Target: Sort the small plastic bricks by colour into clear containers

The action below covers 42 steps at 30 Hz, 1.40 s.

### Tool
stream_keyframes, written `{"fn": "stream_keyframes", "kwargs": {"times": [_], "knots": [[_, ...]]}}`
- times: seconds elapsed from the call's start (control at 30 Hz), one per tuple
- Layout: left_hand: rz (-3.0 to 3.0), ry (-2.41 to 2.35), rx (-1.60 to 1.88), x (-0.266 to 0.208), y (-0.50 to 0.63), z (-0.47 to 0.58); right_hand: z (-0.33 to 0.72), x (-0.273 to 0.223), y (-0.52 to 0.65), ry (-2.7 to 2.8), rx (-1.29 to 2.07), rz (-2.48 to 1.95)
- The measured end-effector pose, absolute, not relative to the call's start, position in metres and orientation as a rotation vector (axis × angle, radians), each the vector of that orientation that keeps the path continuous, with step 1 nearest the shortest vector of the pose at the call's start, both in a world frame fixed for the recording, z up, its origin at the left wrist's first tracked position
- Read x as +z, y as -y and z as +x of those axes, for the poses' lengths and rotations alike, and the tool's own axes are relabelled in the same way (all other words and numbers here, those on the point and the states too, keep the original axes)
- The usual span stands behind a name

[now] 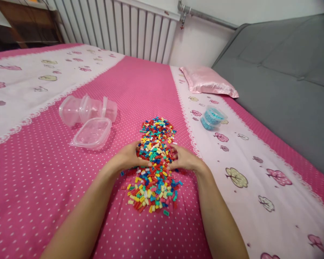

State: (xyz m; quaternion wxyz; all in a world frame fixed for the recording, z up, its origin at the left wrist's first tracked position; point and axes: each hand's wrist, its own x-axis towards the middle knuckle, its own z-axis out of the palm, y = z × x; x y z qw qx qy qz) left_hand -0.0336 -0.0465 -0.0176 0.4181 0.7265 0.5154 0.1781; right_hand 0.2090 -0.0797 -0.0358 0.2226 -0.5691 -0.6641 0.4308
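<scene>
A long heap of small plastic building bricks [155, 145] in red, yellow, blue, green and white lies on the pink dotted bedspread [140, 86]. My left hand [131, 155] curves round the heap's left side, its thumb stretched over the bricks. From the right, my right hand [184, 158] cups the same part, thumb pointing inward. Both hands are open, with thumb and fingers apart, touching the bricks; the fingertips are partly hidden among them. More bricks spread toward me, and a single green brick [166, 213] lies at the near edge.
Clear plastic tubs [93, 108] lie on their sides at the left, behind an open shallow container [93, 133]. At the right stands a round tub [212, 118] of blue pieces. Beyond are a pink pillow [207, 81], a grey headboard [280, 68] and a white radiator [124, 28].
</scene>
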Motion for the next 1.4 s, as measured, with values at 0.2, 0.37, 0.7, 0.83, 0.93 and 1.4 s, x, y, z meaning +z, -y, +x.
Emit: {"fn": "stream_keyframes", "kwargs": {"times": [0.2, 0.37, 0.7, 0.83, 0.93, 1.4], "knots": [[1.573, -1.018, 0.679, -0.033, 0.053, -0.006, 0.180, -0.035, 0.076, 1.737, 1.296, -1.258], [1.569, -0.950, 0.765, -0.030, 0.053, -0.006, 0.176, -0.028, 0.080, 1.740, 1.253, -1.185], [1.725, -0.714, 0.859, -0.010, 0.056, -0.011, 0.176, -0.006, 0.086, 1.849, 0.948, -1.136], [1.812, -0.599, 0.785, 0.004, 0.057, -0.018, 0.181, 0.002, 0.092, 1.889, 1.142, -1.026], [1.953, -0.696, 0.736, 0.017, 0.068, -0.031, 0.188, 0.010, 0.108, 1.902, 1.151, -1.091], [2.425, -1.595, 0.626, -0.058, 0.170, -0.058, 0.132, -0.068, 0.214, 1.887, 0.360, -1.712]]}}
